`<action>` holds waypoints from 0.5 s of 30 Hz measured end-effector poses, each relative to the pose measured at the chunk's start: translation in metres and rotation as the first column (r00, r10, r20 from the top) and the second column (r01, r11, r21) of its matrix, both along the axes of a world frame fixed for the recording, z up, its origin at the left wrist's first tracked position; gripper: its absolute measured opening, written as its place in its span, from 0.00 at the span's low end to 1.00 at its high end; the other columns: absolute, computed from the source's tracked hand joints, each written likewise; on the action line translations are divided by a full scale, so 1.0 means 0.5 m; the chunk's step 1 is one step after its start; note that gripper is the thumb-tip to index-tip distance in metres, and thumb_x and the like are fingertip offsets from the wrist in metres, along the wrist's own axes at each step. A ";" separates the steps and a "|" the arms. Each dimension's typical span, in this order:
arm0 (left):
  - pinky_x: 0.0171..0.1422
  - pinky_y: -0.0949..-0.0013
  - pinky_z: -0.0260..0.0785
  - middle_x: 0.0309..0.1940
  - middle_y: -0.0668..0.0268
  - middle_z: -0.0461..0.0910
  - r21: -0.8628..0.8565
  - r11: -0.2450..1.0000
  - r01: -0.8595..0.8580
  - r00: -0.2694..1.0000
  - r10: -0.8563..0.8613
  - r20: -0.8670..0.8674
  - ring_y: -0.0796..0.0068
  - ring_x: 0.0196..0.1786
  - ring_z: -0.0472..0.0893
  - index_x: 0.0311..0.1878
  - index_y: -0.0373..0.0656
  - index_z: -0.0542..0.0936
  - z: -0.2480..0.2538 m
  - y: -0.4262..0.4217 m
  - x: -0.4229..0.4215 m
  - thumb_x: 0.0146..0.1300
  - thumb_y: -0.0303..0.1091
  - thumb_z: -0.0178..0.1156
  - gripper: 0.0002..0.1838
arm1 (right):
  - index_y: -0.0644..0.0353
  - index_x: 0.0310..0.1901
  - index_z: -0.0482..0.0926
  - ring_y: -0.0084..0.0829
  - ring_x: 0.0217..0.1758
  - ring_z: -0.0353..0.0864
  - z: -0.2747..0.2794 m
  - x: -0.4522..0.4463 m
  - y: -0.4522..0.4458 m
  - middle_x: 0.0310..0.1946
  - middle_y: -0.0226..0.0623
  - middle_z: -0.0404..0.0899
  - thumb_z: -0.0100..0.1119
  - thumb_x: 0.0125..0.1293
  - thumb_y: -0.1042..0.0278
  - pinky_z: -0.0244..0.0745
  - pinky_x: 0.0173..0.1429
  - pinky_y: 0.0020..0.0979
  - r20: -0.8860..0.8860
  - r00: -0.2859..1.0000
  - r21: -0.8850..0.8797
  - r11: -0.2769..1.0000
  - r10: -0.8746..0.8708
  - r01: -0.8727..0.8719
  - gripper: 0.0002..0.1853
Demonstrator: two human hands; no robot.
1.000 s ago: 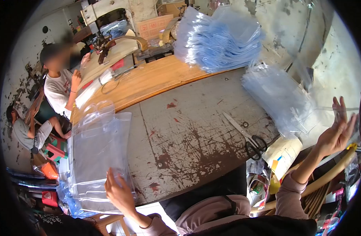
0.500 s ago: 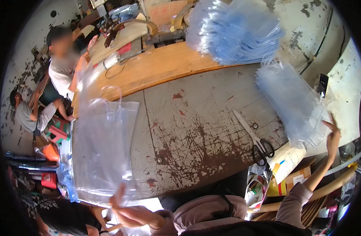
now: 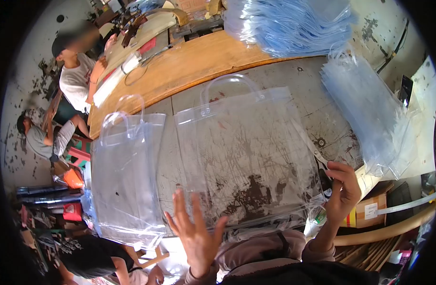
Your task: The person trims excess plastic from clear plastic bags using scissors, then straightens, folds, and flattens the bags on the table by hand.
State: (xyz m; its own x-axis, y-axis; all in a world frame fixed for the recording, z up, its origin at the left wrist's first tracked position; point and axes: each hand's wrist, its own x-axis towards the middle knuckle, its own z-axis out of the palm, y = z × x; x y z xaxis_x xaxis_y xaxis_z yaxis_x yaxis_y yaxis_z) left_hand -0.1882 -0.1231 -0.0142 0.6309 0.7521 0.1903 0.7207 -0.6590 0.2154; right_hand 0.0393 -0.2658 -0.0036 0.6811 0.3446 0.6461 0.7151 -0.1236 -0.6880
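A clear plastic bag (image 3: 246, 156) with a looped handle lies flat before me, the scratched tabletop showing through it. My left hand (image 3: 194, 235) is open with fingers spread, over the bag's lower left edge. At the lower right edge, my right hand (image 3: 343, 192) has its fingers curled in on the film. Scissors (image 3: 318, 156) lie partly under that side, their handles mostly hidden. To the left rests another group of clear handled bags (image 3: 127, 180). A fanned stack of bluish clear bags (image 3: 370, 109) sits to the right.
A large pile of clear bags (image 3: 294, 28) stands at the back beside a wooden board (image 3: 189, 66). A phone (image 3: 405, 90) lies at the far right. Two people sit at the left, and another person (image 3: 94, 259) is at lower left. A cardboard box (image 3: 372, 211) is below right.
A clear bag now lies across the middle and covers part of the scissors. My right hand has come inward from the right stack. My left hand has moved right from the left bags.
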 end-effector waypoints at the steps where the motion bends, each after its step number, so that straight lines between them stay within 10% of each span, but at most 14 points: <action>1: 0.71 0.36 0.39 0.68 0.47 0.58 -0.083 0.987 -0.138 0.982 0.147 0.118 0.46 0.69 0.60 0.63 0.40 0.70 -0.008 0.007 -0.016 0.56 0.63 0.58 0.40 | 0.66 0.32 0.80 0.36 0.36 0.80 -0.001 -0.009 0.014 0.37 0.46 0.81 0.49 0.52 0.88 0.72 0.41 0.27 -0.021 0.998 -0.086 0.995 -0.060 0.058 0.11; 6: 0.63 0.48 0.55 0.66 0.49 0.63 0.009 0.988 -0.157 0.986 0.157 -0.051 0.49 0.59 0.68 0.63 0.35 0.68 -0.002 0.002 -0.038 0.52 0.59 0.65 0.43 | 0.62 0.38 0.80 0.38 0.42 0.80 -0.010 -0.028 0.045 0.43 0.43 0.79 0.53 0.56 0.85 0.73 0.44 0.29 -0.017 0.999 -0.328 0.944 -0.048 0.040 0.10; 10: 0.63 0.52 0.63 0.63 0.55 0.70 -0.061 0.972 -0.226 0.923 0.234 0.304 0.52 0.60 0.72 0.60 0.37 0.73 0.017 -0.007 0.011 0.53 0.50 0.66 0.35 | 0.63 0.37 0.80 0.39 0.43 0.78 -0.004 -0.040 0.052 0.45 0.42 0.77 0.56 0.56 0.82 0.73 0.46 0.33 -0.132 0.991 -0.290 0.957 -0.027 -0.012 0.08; 12: 0.61 0.52 0.66 0.63 0.54 0.69 -0.420 0.903 0.092 0.899 0.106 0.425 0.52 0.59 0.74 0.58 0.39 0.76 0.025 -0.019 0.032 0.50 0.39 0.69 0.31 | 0.63 0.38 0.79 0.39 0.45 0.77 -0.009 -0.036 0.074 0.46 0.41 0.77 0.57 0.56 0.81 0.72 0.48 0.34 -0.040 0.999 -0.307 0.950 0.037 -0.047 0.08; 15: 0.61 0.52 0.69 0.63 0.53 0.70 -0.319 0.931 0.179 0.902 -0.027 0.431 0.52 0.58 0.75 0.56 0.42 0.78 0.034 -0.013 0.066 0.48 0.33 0.70 0.28 | 0.62 0.41 0.79 0.39 0.48 0.76 -0.017 -0.022 0.105 0.47 0.38 0.76 0.60 0.56 0.77 0.69 0.53 0.37 0.087 0.992 -0.475 0.879 0.095 -0.042 0.10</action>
State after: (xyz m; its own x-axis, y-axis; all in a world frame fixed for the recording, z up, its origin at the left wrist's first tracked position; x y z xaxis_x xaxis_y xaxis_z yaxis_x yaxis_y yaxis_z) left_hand -0.1550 -0.1298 0.0030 0.6295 0.7527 0.1927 0.4475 -0.5539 0.7021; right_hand 0.0282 -0.2134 -0.0122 0.5827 0.6695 0.4607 0.7977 -0.3629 -0.4817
